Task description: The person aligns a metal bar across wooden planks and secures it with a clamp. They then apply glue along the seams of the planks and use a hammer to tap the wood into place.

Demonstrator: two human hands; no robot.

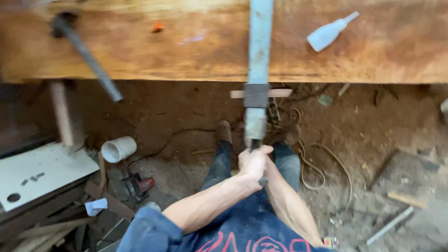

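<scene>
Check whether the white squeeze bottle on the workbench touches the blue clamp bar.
Apart. The head view shows the white squeeze bottle lying right of the blue clamp bar, with bare wooden workbench between them.

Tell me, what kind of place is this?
Probably a rough woodworking shop. A heavy wooden workbench stands over a dirt floor, a small power tool lies among wood scraps, and both hands grip a long clamp.

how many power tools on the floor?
1: a red and black power tool on the dirt floor, lower left, below the white cup. Others may be hidden in the scrap wood.
</scene>
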